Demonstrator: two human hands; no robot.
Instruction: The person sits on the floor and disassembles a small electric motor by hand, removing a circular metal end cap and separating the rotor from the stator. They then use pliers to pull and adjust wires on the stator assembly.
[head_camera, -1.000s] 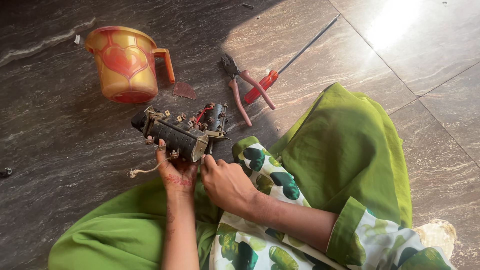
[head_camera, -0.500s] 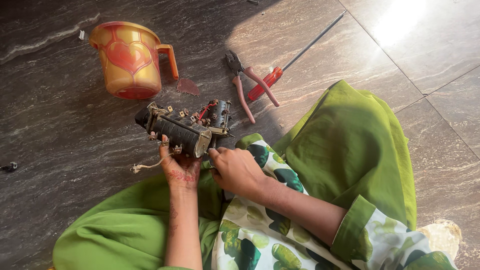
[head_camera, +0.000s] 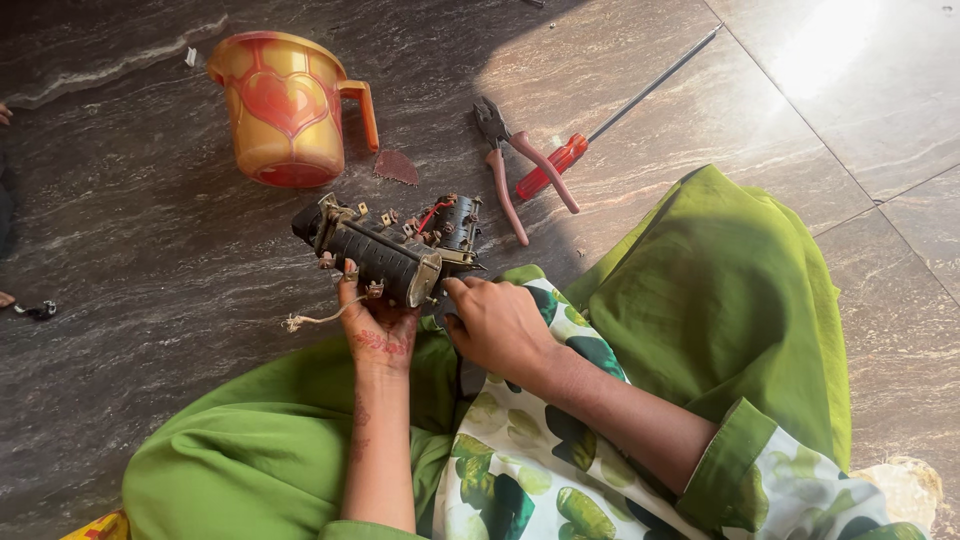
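Black ribbed coil block (head_camera: 375, 255) with metal terminals along its top, held just above the dark stone floor (head_camera: 150, 230), in front of the lap. Lying tilted, left end higher up in the frame, right end capped by a pale metal plate. Frayed whitish wire (head_camera: 315, 320) trailing from its underside toward the left.

Left hand (head_camera: 378, 325) cupped under the block, palm up, fingers curled round its lower edge, thumb pressed on the near side: grasping the block. Reddish pattern on the palm and wrist.

Right hand (head_camera: 500, 325) half closed, knuckles up, fingertips pinched at the block's right end by the metal plate; touching it, though whether anything small sits between the fingertips cannot be told.

Second smaller black part (head_camera: 455, 222) with a red wire, right behind the block's right end; touching or joined, cannot tell.

Beyond, on the floor: pliers (head_camera: 510, 165) with pink handles, crossing a red-handled screwdriver (head_camera: 610, 115) with a long shaft pointing up right. Orange and yellow plastic jug (head_camera: 285, 105) on its side to the left, a small reddish shard (head_camera: 397, 168) just beside it. Green cloth (head_camera: 720, 300) over the knees, leaf-print sleeve (head_camera: 530, 470) on the right arm.
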